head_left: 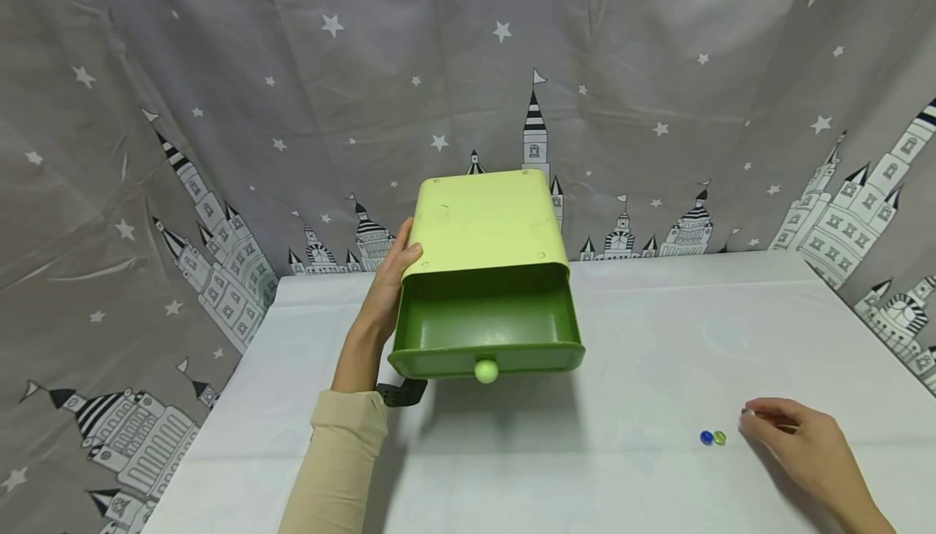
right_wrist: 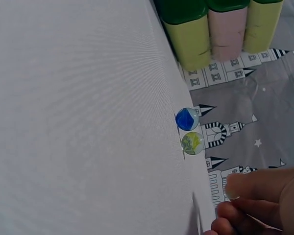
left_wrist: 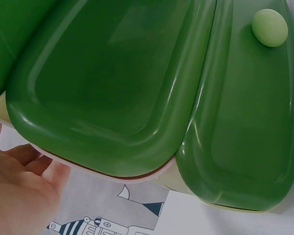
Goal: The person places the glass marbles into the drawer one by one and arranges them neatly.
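A small drawer unit with a light green top shows an open dark green drawer with a round knob. My left hand holds the unit's left side, thumb near the top edge. In the left wrist view that hand curls its fingers against the unit's outer wall. At the right, my right hand pinches a small whitish, glassy marble, mostly hidden by the fingertips. Beside those fingertips, a blue marble and a yellow-green marble lie close together.
A white cloth covers the table. Behind it hangs a grey curtain printed with stars and castles. The right wrist view shows the unit's light green and pink sections side by side. A dark wrist strap sits below the left hand.
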The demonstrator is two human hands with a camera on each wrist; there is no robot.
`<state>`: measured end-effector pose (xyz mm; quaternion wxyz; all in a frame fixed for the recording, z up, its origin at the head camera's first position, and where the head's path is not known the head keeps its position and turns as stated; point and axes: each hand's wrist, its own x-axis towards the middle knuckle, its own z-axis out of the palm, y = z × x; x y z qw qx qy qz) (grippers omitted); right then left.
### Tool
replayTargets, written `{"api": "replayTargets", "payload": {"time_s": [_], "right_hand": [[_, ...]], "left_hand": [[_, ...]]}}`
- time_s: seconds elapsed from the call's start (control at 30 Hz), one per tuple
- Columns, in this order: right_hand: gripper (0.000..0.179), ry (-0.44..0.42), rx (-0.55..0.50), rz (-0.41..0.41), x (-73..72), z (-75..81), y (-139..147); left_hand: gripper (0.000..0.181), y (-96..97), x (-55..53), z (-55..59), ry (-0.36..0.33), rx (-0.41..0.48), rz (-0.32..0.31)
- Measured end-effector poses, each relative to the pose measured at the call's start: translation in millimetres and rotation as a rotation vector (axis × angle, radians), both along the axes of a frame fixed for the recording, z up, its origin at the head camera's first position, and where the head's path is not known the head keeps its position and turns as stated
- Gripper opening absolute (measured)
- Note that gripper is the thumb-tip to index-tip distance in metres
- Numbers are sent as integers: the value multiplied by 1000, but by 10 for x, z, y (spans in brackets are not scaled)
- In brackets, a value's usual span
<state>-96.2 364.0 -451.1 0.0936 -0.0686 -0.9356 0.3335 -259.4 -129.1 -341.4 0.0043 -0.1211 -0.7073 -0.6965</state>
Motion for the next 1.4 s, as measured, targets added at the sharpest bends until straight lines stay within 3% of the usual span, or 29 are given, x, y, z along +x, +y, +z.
{"api": "replayTargets", "payload": {"time_s": [0.33,0.8,1.1,1.4], "right_hand": [[25,133,-53,-9,23,69,-86],[25,177,-129,24,-36,220,-249],[20,256,-163,62,-69,425,-471],[11,333,-201,162,-127,644,-841]], "left_hand": [[69,9,0,-10,1,12,-7],[68,1,14,-1,12,25,-13],[69,16,15,-2,15,55,-29],[70,18,10,1,23,69,-40]]}}
